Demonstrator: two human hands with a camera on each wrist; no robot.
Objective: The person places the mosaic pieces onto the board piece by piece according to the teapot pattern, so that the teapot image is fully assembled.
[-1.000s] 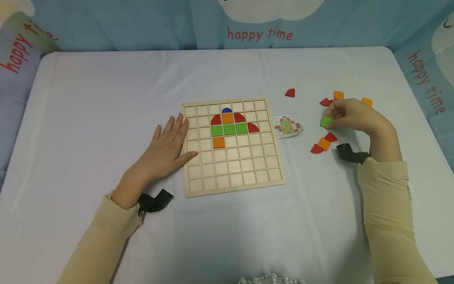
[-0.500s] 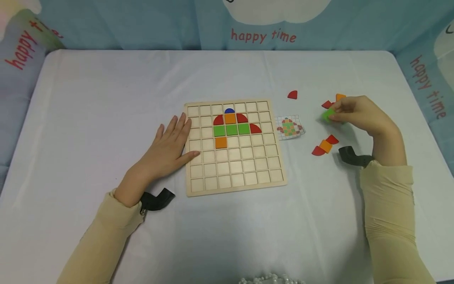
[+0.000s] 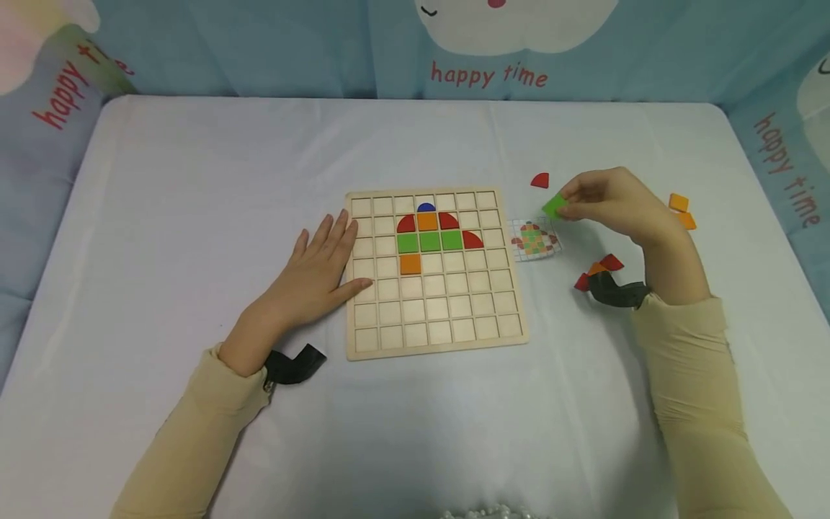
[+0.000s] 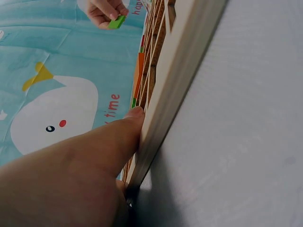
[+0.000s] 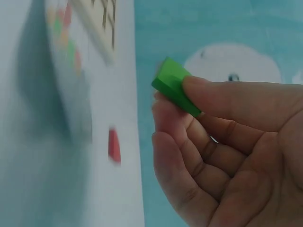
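Observation:
My right hand [image 3: 606, 198] pinches a green square tile [image 5: 176, 85] between thumb and fingers, held above the table just right of the pattern card [image 3: 535, 240]. With fingers spread, my left hand [image 3: 318, 263] rests on the left edge of a wooden grid board [image 3: 428, 310]; in the left wrist view its thumb [image 4: 128, 130] lies against the board's side. Set in the board are a blue half-round tile [image 3: 426, 207], an orange square [image 3: 427, 221] flanked by red quarter-rounds, a row of green squares [image 3: 430, 241] ending in a red quarter-round [image 3: 472, 239], and a lower orange square [image 3: 411, 264].
A loose red quarter-round [image 3: 541, 180] lies beyond the card. Red and orange tiles [image 3: 612, 262] lie partly behind the right wrist's black camera mount [image 3: 616, 291]. Two orange tiles [image 3: 679, 202] sit farther right. A printed blue curtain [image 3: 292, 50] borders the white table.
My right hand has lifted the green square from the loose pieces and carried it left toward the board. The left hand stays at the board's edge while the head view shifts slightly.

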